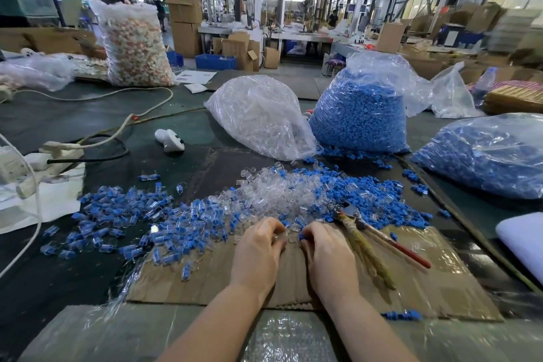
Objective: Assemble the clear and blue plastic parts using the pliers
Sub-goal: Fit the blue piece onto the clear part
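Both hands' fingers curled on small parts over cardboard sheet (426, 282); factory hall behind.

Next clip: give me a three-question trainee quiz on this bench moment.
1. True or false: the pliers are held in the right hand.
2. Which hand pinches a blue part? A left, B right.
3. Fill in: the bag of clear parts lies to the ____ of the open bag of blue parts.

Key: 1 false, they lie on the cardboard; 2 B; 3 left.
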Demonstrator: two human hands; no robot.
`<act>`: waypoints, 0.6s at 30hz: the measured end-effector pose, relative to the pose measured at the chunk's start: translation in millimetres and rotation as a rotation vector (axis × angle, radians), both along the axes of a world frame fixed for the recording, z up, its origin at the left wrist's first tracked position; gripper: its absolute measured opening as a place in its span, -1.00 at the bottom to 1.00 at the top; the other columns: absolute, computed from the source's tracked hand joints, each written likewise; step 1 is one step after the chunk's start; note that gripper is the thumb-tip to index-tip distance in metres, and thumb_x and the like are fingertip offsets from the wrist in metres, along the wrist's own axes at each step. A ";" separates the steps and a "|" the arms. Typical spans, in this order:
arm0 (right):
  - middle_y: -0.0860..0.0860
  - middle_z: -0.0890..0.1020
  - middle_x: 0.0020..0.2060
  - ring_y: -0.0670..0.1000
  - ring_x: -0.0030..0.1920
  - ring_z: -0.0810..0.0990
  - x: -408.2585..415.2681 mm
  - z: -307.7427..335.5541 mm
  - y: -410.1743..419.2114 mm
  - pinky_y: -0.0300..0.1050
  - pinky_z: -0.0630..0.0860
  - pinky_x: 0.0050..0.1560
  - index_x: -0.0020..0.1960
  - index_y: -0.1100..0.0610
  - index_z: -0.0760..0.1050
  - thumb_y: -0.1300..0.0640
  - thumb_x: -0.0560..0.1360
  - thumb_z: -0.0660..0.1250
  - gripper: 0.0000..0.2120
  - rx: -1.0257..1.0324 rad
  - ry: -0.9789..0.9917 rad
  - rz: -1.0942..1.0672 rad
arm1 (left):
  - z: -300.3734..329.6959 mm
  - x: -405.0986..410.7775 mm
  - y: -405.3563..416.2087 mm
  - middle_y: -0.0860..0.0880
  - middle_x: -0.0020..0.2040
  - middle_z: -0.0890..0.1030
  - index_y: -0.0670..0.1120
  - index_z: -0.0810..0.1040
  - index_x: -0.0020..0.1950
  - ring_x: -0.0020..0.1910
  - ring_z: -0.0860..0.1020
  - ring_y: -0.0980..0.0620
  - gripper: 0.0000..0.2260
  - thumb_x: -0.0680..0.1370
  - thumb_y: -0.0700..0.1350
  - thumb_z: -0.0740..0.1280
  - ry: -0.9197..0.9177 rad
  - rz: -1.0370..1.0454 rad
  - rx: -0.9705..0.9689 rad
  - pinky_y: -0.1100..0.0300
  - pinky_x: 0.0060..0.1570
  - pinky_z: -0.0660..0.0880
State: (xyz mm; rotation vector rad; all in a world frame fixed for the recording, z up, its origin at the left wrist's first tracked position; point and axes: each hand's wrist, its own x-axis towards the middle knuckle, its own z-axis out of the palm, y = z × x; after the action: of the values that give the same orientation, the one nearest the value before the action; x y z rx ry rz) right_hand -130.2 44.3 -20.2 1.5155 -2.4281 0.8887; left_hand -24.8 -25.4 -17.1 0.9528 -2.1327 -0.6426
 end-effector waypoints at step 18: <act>-0.04 0.57 -0.17 -0.01 -0.09 0.49 4.6 0.6 8.7 -0.17 0.37 -0.08 -0.10 0.10 0.48 0.16 0.51 0.27 -0.97 -0.084 -0.073 0.008 | 3.6 5.1 0.8 0.09 0.00 0.58 -0.03 0.58 0.17 -0.03 0.50 0.19 -0.77 0.52 -0.17 0.35 0.011 -0.099 -0.005 0.50 0.02 0.34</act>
State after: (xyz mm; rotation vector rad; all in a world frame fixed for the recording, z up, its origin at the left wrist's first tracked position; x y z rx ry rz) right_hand -125.5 53.0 -19.6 1.4896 -2.4029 1.0515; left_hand -19.7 -24.6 -13.5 0.8431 -2.1815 -0.6891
